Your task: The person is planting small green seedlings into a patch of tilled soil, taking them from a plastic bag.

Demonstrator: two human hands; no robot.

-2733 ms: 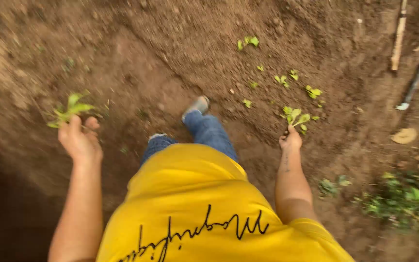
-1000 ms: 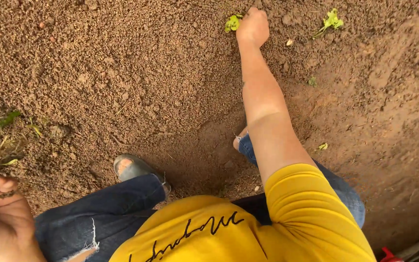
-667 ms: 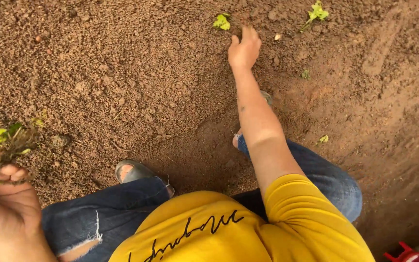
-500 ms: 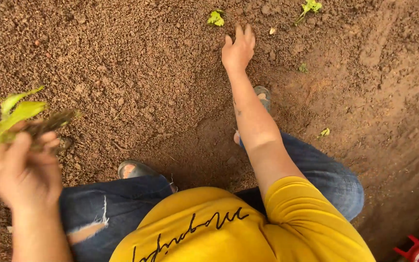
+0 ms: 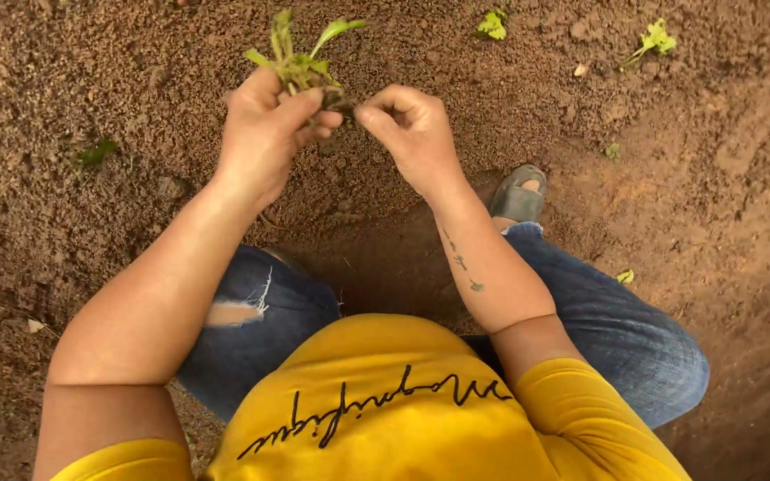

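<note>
Warm, even daylight, no glare; soft shadow on soil btwn legs, sharp focus, slight wide-angle stretch at edges.

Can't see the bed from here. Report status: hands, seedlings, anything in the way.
Left hand shut on seedling bunch. Right hand pinching at its roots. Two planted seedlings in soil beyond. Nothing between.

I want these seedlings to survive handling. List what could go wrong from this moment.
1. The left hand grips the seedling bunch tightly; thin stems might bruise.
2. The right hand pinches at the bunch's base, so pulling one plant free could tear roots.
3. Two planted seedlings stand close ahead in the loose soil; a shifted sandal might crush them.
</note>
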